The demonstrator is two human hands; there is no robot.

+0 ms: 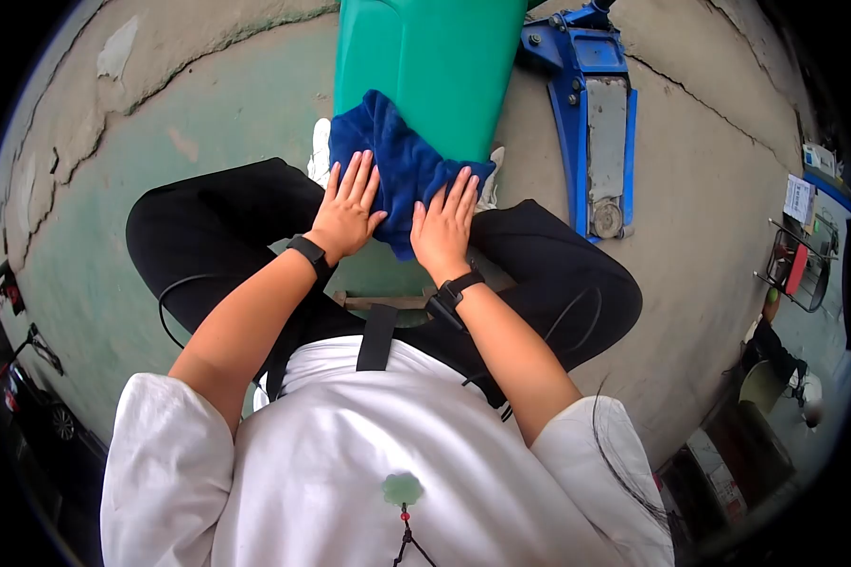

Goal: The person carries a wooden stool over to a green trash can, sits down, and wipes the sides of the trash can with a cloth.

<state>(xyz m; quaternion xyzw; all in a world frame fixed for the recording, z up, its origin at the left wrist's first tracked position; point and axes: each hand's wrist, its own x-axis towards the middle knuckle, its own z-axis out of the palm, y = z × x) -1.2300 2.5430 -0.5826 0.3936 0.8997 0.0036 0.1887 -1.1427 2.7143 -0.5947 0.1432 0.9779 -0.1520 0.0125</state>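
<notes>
A dark blue cloth (399, 156) lies crumpled over the near end of a large smooth green object (430, 71), perhaps a plastic bin; its far part runs out of view at the top. My left hand (348, 210) rests flat on the cloth's left side, fingers stretched out and pointing forward. On the right side of the cloth, my right hand (444, 227) presses with its fingers extended and slightly apart. Neither hand is closed around the fabric. The cloth's lower corner hangs down between my wrists.
Just right of the green object stands a blue floor jack (598, 123) on the cracked concrete floor (700, 161). My bent knees are on both sides of the cloth. A low wooden piece (388, 301) shows beneath me. Far right are a red object (795, 268) and assorted items; a dark car (47, 416) is far left.
</notes>
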